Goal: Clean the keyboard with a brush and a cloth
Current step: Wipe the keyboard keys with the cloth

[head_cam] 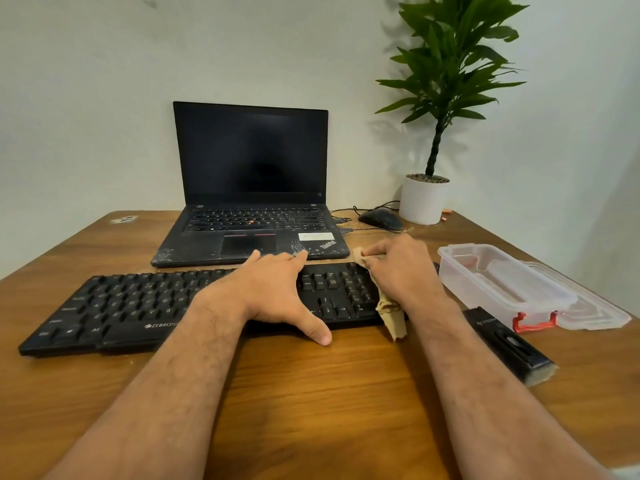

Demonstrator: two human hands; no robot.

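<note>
Black keyboard (138,306) across the middle of our frame on the wooden worktop (311,393), our left hand (273,292) laid flat over its keys, grip wide, our right hand (401,271) pinching a tan cloth (391,315) on its right end, black brush (509,344) lower right, clear plastic box (502,285) beyond it, laptop (252,188) behind.

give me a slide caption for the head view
Left hand steadies the black keyboard while the right hand wipes its keypad with a tan cloth.
</note>
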